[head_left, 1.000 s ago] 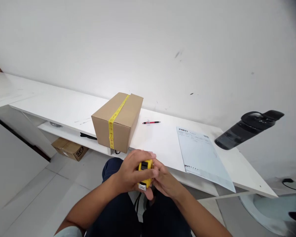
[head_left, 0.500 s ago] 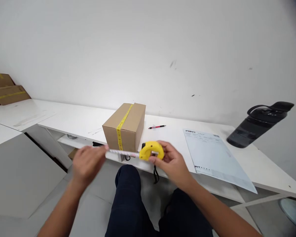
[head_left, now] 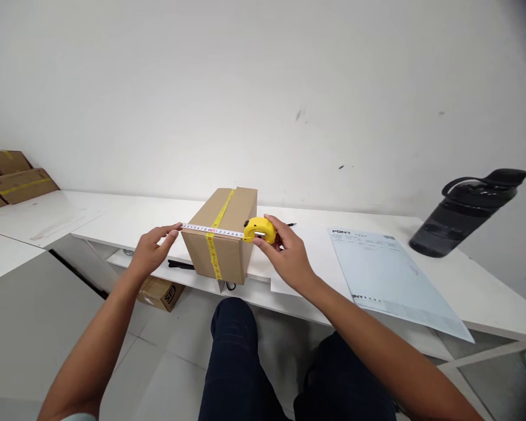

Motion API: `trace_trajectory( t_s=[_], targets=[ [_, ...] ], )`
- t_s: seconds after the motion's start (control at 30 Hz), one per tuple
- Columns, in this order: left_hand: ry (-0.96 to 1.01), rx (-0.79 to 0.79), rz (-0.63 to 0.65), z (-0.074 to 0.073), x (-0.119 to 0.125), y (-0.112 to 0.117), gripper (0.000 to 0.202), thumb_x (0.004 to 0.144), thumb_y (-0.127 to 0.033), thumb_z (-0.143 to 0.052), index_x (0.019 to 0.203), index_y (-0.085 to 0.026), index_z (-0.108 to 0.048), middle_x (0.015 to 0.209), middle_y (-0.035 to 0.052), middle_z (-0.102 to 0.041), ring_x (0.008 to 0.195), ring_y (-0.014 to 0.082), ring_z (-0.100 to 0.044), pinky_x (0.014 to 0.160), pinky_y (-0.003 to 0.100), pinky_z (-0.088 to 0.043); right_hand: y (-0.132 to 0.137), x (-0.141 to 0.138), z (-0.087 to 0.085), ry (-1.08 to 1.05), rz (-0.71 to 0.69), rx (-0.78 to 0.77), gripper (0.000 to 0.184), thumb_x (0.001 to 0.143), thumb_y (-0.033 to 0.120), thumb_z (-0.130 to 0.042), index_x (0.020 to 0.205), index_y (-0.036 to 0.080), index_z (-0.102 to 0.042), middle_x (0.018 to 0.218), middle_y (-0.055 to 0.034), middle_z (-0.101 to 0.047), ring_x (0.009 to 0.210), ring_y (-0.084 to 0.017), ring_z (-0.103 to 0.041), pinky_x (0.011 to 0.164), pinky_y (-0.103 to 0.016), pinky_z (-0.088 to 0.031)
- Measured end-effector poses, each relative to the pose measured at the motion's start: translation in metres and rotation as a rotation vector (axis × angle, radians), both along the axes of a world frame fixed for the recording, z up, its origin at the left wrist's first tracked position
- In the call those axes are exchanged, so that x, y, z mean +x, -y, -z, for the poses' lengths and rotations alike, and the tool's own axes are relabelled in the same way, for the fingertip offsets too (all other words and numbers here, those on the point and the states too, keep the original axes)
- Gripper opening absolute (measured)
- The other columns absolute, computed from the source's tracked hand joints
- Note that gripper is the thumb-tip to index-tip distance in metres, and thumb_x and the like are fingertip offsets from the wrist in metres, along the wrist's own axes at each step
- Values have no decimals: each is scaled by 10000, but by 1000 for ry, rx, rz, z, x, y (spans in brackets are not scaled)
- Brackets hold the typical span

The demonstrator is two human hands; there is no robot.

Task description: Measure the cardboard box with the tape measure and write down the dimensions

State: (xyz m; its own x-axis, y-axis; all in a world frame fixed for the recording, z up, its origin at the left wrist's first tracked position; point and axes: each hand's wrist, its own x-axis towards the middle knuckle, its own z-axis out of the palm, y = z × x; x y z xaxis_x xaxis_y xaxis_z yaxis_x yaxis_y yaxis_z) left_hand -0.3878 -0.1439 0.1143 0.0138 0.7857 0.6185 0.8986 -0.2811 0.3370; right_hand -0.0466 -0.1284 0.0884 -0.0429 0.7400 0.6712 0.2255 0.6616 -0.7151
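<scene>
A cardboard box (head_left: 215,257) with yellow tape down its middle sits on the white desk, its near end at the front edge. Across the top near edge of that box runs the white blade of a tape measure (head_left: 265,229). My right hand (head_left: 291,254) is closed around the yellow case, at the box's right corner. At the left corner, my left hand (head_left: 154,248) pinches the end of the blade between thumb and fingers. The numbers on the blade face up.
Right of the box, a pale printed sheet (head_left: 386,275) overhangs the front edge of the desk (head_left: 307,292). A dark bottle (head_left: 458,219) stands farther right. A pen (head_left: 292,224) lies partly behind my right hand. More boxes (head_left: 24,184) are stacked far left; another box (head_left: 160,292) is below.
Both hands have moved up and away from me, bringing the extended blade from in front of the box onto its top near edge. The lower box has come into fuller view.
</scene>
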Motion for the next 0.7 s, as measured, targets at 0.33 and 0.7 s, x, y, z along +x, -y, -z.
trace_trajectory(
  t_s=[0.33, 0.7],
  targets=[
    [-200, 29, -74, 2, 30, 0, 547, 934, -609, -526, 1314, -230, -629, 1369, 83, -663, 1217, 293, -640, 986, 444, -553, -2, -6, -3, 21, 10, -39, 529, 859, 436, -706, 1335, 221, -622, 1132, -94, -704, 809, -205, -615, 722, -355, -558],
    [-241, 200, 122, -9, 18, -4, 271, 945, -468, -608, 1092, -262, -704, 1091, 36, -777, 933, 216, -703, 880, 398, -528, -7, -6, -7, -2, -9, -110, 542, 848, 405, -699, 1352, 231, -596, 1259, -115, -695, 1054, -275, -655, 911, -442, -547]
  ],
)
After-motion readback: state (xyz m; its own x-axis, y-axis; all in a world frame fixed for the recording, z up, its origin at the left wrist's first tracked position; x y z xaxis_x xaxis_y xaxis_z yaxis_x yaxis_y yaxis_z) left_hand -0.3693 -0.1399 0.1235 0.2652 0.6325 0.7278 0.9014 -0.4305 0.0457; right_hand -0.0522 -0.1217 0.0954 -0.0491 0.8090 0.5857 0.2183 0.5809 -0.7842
